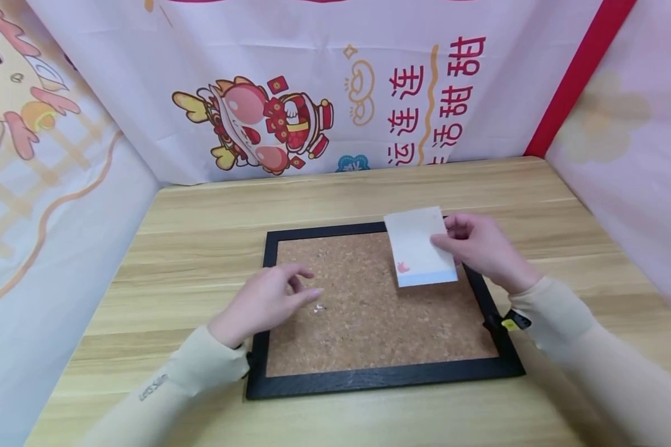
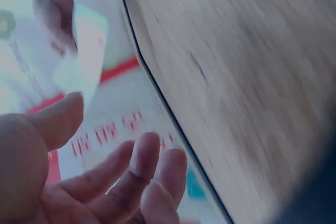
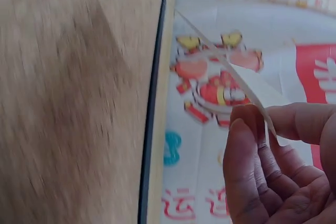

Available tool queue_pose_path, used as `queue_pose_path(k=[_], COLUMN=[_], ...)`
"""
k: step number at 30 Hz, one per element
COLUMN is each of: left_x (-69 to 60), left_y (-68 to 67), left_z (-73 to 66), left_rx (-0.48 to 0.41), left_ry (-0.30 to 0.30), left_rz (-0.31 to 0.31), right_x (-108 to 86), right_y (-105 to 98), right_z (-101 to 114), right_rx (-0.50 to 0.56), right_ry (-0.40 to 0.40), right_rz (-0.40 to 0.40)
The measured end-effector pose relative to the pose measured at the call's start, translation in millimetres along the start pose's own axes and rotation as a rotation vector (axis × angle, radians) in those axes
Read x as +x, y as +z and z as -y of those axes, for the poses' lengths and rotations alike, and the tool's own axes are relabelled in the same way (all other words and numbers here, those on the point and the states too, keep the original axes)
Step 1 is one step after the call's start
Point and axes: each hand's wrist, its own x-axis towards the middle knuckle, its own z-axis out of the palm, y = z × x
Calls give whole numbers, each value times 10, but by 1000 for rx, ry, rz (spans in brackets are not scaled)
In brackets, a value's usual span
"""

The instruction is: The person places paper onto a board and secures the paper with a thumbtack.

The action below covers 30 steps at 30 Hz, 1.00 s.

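A cork board (image 1: 363,329) in a black frame lies flat on the wooden table. Above its upper right part, my right hand (image 1: 483,248) pinches a white sheet of note paper (image 1: 419,239) by its right edge, thumb on the front and fingers behind. The sheet has a pale blue band and a small pink figure at its lower end. In the right wrist view the paper (image 3: 247,85) appears nearly edge-on, its shadow on the cork. My left hand (image 1: 268,301) hovers over the board's left side, fingers loosely bent, holding nothing. Small white bits (image 1: 319,308) lie on the cork near its thumb.
The wooden table (image 1: 201,211) extends around the board. Behind it hangs a printed cloth (image 1: 313,56) with cartoon figures and red characters; more cloth (image 1: 620,155) closes in the right side and the left. A dark and yellow item (image 1: 515,321) sits at the right cuff.
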Motion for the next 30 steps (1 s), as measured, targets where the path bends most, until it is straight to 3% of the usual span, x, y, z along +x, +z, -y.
queue_pose_path(k=[3,7,13,19,24,30], left_x=[57,152,224,174,111,52], left_y=[119,263,384,407,407,420], left_z=[-175,-300,-359,-341,-316,-276], left_rx=[-98,-222,-325,-430,-444,-373], left_ry=[35,64,83,62,40,26], left_rz=[19,54,133,213,236,256], right_x=[-65,-145,-265,-359,-378,-309], right_y=[126,294,477,571,579,479], right_z=[49,103,185,241,257,293], right_rx=[49,139,154,133,109,64], right_ry=[-13,-47,-124,-174,-190,-212], right_rz=[36,101,117,147,208,164])
